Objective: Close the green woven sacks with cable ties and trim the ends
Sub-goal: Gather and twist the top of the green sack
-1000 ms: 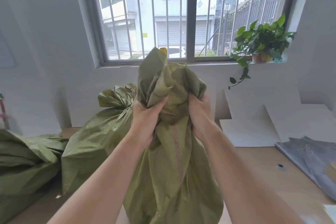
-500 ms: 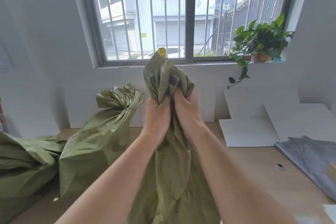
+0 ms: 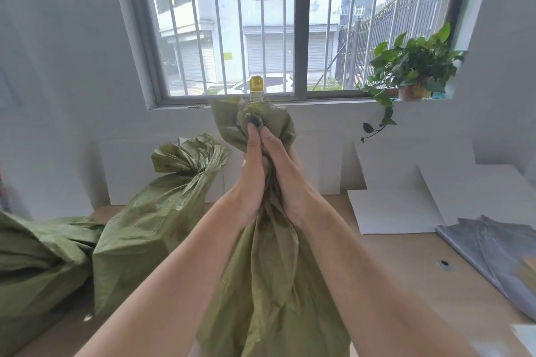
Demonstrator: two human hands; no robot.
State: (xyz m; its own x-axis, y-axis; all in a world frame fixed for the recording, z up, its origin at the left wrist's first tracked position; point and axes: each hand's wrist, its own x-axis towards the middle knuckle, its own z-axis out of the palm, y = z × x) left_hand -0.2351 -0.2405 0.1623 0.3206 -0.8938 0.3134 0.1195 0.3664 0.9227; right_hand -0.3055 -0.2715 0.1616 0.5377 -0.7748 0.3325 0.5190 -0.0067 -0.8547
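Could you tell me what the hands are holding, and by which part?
The left hand and the right hand both grip the nearest green sack by its gathered neck, just under the bunched mouth.

Sack [image 3: 269,284] neck out of sight between hands [image 3: 249,182]; base below frame edge.

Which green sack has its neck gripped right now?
The centre front sack: left hand and right hand grip its gathered neck. The twisted-top sack and the slumped far-left sack are untouched.
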